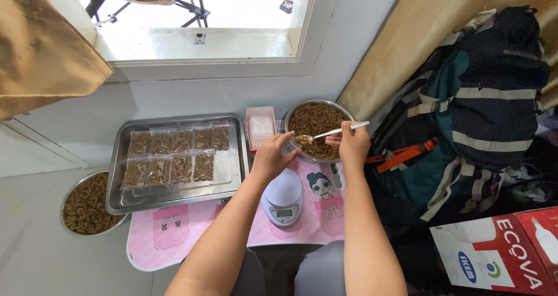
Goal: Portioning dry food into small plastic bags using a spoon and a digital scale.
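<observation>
The right hand (pixel 353 145) grips a metal spoon (pixel 328 133) heaped with brown pieces, over a steel bowl (pixel 317 128) full of the same. Just left of it, the left hand (pixel 272 155) clasps a small clear bag (pixel 289 147) at the spoon's tip. Further left, a steel tray (pixel 232 168) carries filled bags. A white scale (pixel 283 197) sits below the hands on the pink bench (pixel 174 238), beneath a window (pixel 203 17).

On the worktop (pixel 174 238) a tray (pixel 232 162) with filled bags (pixel 174 153) lies at centre-left, one bowl (pixel 68 197) at its lower left, another bowl (pixel 317 105) at its upper right, and a scale (pixel 283 197) below that.
</observation>
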